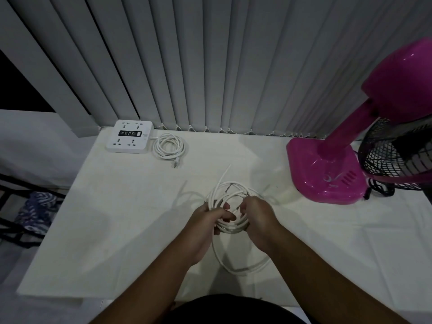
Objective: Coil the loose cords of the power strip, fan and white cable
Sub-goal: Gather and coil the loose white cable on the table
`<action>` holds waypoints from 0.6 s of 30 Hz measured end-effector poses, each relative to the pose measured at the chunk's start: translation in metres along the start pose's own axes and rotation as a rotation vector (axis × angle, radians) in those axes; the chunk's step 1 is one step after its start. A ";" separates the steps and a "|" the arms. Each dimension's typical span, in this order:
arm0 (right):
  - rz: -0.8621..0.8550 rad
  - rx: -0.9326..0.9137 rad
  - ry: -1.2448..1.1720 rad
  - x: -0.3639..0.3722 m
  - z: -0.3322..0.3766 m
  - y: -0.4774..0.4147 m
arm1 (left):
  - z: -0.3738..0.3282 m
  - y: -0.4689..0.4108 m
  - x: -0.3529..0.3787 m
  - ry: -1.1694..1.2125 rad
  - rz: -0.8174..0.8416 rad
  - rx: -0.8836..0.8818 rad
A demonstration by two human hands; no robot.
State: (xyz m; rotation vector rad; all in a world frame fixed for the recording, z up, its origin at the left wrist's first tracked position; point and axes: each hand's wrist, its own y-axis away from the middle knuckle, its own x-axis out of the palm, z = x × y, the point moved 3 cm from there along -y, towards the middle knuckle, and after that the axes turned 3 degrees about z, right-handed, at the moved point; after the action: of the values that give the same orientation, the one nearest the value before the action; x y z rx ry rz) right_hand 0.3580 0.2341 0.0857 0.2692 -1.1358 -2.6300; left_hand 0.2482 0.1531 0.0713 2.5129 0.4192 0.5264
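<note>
— Where's the white cable [225, 191]?
— Mid-tabletop [117, 218], gathered in loops; the left hand [205, 222] and right hand [258, 216] both curl their fingers round it.
— The rest?
— Power strip [129, 136] back left, its cord [169, 146] coiled beside it; fan [327, 167] right, its black cord [378, 188] seemingly bunched.

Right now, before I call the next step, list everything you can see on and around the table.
power strip: one, white, far left of the table, by the blinds
power strip cord: one, white, coiled just right of the strip
white cable: one, partly looped, held at table centre
fan: one, magenta with black grille, far right
fan cord: one, black, bunched right of the fan base
table: one, white
vertical blinds: grey, behind the table
patterned cloth: one, blue and white, left of the table
left hand: grips the cable loops
right hand: grips the cable loops
</note>
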 end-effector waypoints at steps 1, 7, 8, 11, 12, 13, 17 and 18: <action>0.006 0.022 -0.054 0.003 -0.002 0.000 | -0.001 0.000 0.003 0.075 -0.032 0.014; 0.227 0.094 -0.237 0.008 -0.012 0.005 | -0.006 -0.005 0.000 0.305 -0.168 0.004; 0.261 0.084 -0.229 0.006 -0.014 0.005 | -0.005 -0.005 -0.001 0.355 -0.179 -0.013; 0.376 0.048 -0.191 0.004 -0.017 0.003 | -0.001 -0.006 -0.004 0.454 -0.196 -0.047; 0.408 0.040 -0.163 0.004 -0.019 0.003 | 0.000 -0.006 -0.005 0.454 -0.200 -0.046; 0.425 0.024 -0.118 0.004 -0.020 0.003 | 0.000 -0.006 -0.007 0.433 -0.209 -0.047; 0.215 -0.246 0.238 -0.002 -0.014 0.005 | -0.010 -0.010 -0.018 0.114 -0.241 -0.028; 0.124 -0.363 0.362 -0.004 -0.006 0.006 | -0.013 -0.010 -0.019 0.008 -0.214 -0.017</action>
State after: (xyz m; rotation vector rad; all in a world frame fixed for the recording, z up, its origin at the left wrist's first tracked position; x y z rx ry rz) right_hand 0.3649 0.2275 0.0858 0.5502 -0.5315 -2.4810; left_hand 0.2233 0.1597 0.0706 2.4126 0.6743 0.4543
